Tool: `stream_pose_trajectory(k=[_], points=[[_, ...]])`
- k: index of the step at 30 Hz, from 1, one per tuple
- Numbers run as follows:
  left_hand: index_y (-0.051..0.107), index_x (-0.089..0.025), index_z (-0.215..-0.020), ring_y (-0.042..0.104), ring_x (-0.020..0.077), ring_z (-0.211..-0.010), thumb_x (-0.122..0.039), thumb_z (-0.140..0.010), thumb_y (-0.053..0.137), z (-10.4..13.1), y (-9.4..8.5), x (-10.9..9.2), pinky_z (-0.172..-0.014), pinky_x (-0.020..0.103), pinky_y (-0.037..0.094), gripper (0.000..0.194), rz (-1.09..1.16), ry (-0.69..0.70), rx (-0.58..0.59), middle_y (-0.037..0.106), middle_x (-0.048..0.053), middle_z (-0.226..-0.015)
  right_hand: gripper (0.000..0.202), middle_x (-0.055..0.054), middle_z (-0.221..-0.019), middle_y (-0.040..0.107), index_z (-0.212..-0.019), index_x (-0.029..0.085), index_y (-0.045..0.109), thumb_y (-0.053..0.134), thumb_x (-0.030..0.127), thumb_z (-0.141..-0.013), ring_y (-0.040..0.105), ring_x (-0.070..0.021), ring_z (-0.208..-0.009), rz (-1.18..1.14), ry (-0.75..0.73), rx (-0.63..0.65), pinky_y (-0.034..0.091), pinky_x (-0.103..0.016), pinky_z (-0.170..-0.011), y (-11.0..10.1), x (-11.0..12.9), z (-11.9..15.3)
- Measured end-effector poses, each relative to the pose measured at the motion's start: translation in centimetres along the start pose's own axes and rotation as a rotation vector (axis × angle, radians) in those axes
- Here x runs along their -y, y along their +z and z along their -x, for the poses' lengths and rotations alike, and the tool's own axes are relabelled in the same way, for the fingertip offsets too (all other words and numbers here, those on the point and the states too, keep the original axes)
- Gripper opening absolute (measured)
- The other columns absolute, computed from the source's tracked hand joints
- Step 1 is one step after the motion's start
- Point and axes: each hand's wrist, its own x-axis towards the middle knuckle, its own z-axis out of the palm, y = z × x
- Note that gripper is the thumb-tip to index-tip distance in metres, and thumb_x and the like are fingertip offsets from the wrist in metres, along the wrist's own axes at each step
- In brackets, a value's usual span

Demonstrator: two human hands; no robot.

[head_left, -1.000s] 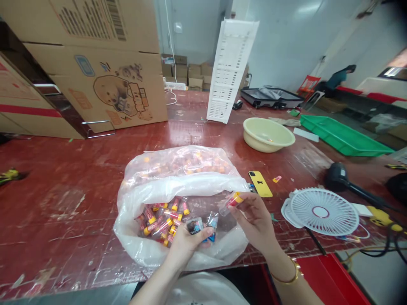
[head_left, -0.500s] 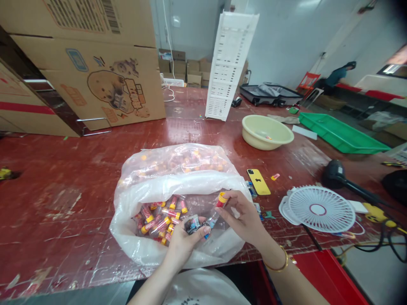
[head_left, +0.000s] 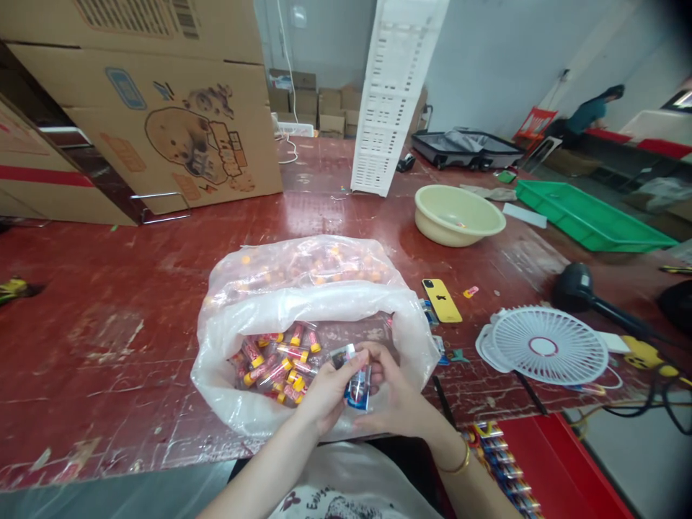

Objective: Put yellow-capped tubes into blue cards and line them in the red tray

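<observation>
Left: printed cardboard box [head_left: 178,137], upright on the red surface [head_left: 70,288], a wire handle [head_left: 162,208] at its base. Centre: open translucent plastic bag [head_left: 318,297] containing clear tubes with yellow caps [head_left: 277,370], bunched mostly in the left part of its opening. Over the bag's front rim, the left hand [head_left: 323,393], fingers narrow, holding a clear-and-blue packet [head_left: 357,391] with the thumb across its upper part. The right hand [head_left: 393,398], wearing a gold bangle [head_left: 458,463] at the wrist, has its fingers closed on the same packet from the other side; their exact grip is partly hidden. Behind stands a tall white perforated rack [head_left: 392,101]. Right of the bag: yellow smartphone [head_left: 442,300], with a pale yellow basin [head_left: 459,232] farther back. Far right: white fan grille [head_left: 542,346], black hair dryer [head_left: 576,288] and green tray [head_left: 592,220].
</observation>
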Motion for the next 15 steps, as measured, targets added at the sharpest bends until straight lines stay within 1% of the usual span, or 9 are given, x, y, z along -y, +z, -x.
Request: stream_pose_trajectory(k=[1, 2, 3, 5, 7, 9, 11, 12, 15], points=[[0.072, -0.011, -0.093, 0.069, 0.0189, -0.067, -0.038, -0.073, 0.075, -0.1, 0.1, -0.1, -0.063, 0.028, 0.055, 0.034, -0.01, 0.0, -0.009, 0.076, 0.01, -0.077, 0.088, -0.01, -0.126, 0.047, -0.127, 0.024, 0.04, 0.087, 0.032, -0.053, 0.049, -0.0276, -0.118, 0.069, -0.026, -0.034, 0.042, -0.043, -0.101, 0.3, 0.1, 0.0], [0.072, -0.011, -0.093, 0.069, 0.0183, -0.065, -0.039, -0.073, 0.075, -0.1, 0.1, -0.2, -0.062, 0.027, 0.054, 0.035, -0.023, -0.002, -0.021, 0.075, 0.01, -0.075, 0.089, -0.01, -0.128, 0.046, -0.126, 0.024, 0.04, 0.087, 0.03, -0.052, 0.047, -0.0286, -0.121, 0.134, -0.046, -0.086, 0.039, -0.045, -0.104, 0.6, 0.0, 0.0], [0.072, -0.011, -0.094, 0.068, 0.0179, -0.063, -0.04, -0.073, 0.074, 0.0, 0.1, -0.4, -0.06, 0.027, 0.054, 0.036, -0.037, -0.005, -0.029, 0.075, 0.009, -0.074, 0.084, -0.01, -0.128, 0.046, -0.124, 0.024, 0.041, 0.086, 0.027, -0.053, 0.046, -0.0291, -0.121, 0.191, -0.054, -0.138, 0.038, -0.046, -0.104, 0.8, 0.0, 0.0], [0.072, -0.011, -0.094, 0.067, 0.0179, -0.062, -0.042, -0.074, 0.072, 0.3, -0.2, -0.5, -0.059, 0.027, 0.053, 0.037, -0.072, 0.001, -0.008, 0.075, 0.008, -0.072, 0.074, -0.009, -0.124, 0.049, -0.121, 0.024, 0.043, 0.081, 0.021, -0.058, 0.049, -0.0287, -0.117, 0.252, -0.045, -0.216, 0.039, -0.047, -0.102, 1.1, -0.2, -0.1], [0.073, -0.011, -0.091, 0.066, 0.018, -0.062, -0.041, -0.073, 0.074, 0.7, -0.7, -0.6, -0.061, 0.027, 0.051, 0.036, -0.123, 0.018, 0.034, 0.074, 0.008, -0.07, 0.07, -0.009, -0.121, 0.05, -0.122, 0.025, 0.041, 0.075, 0.016, -0.061, 0.052, -0.027, -0.112, 0.225, -0.018, -0.248, 0.043, -0.044, -0.098, 1.1, -0.3, 0.0], [0.074, -0.01, -0.089, 0.066, 0.0183, -0.064, -0.038, -0.071, 0.076, 1.1, -1.2, -0.5, -0.065, 0.027, 0.05, 0.033, -0.172, 0.037, 0.074, 0.074, 0.008, -0.07, 0.07, -0.009, -0.121, 0.048, -0.123, 0.025, 0.038, 0.073, 0.014, -0.063, 0.053, -0.025, -0.108, 0.161, 0.003, -0.209, 0.048, -0.04, -0.092, 0.9, -0.4, 0.1], [0.074, -0.011, -0.089, 0.067, 0.0195, -0.067, -0.036, -0.069, 0.078, 1.4, -1.4, -0.4, -0.068, 0.028, 0.05, 0.033, -0.197, 0.057, 0.092, 0.075, 0.008, -0.072, 0.072, -0.009, -0.121, 0.045, -0.123, 0.026, 0.037, 0.074, 0.015, -0.062, 0.053, -0.024, -0.107, 0.119, 0.015, -0.17, 0.05, -0.037, -0.087, 1.0, -0.4, 0.3], [0.073, -0.011, -0.09, 0.067, 0.0202, -0.068, -0.035, -0.069, 0.078, 1.6, -1.4, -0.4, -0.07, 0.03, 0.05, 0.033, -0.203, 0.071, 0.094, 0.075, 0.008, -0.073, 0.073, -0.008, -0.12, 0.045, -0.122, 0.026, 0.036, 0.075, 0.015, -0.061, 0.053, -0.0235, -0.106, 0.105, 0.025, -0.17, 0.051, -0.035, -0.084, 1.2, -0.4, 0.3], [0.074, -0.011, -0.088, 0.067, 0.021, -0.069, -0.035, -0.067, 0.078, 1.8, -0.9, -0.3, -0.073, 0.031, 0.049, 0.032, -0.21, 0.108, 0.068, 0.075, 0.007, -0.073, 0.064, -0.005, -0.109, 0.046, -0.112, 0.027, 0.035, 0.072, 0.014, -0.061, 0.055, -0.0196, -0.096, 0.022, 0.087, -0.281, 0.052, -0.028, -0.068, 2.3, -0.7, 0.4]])
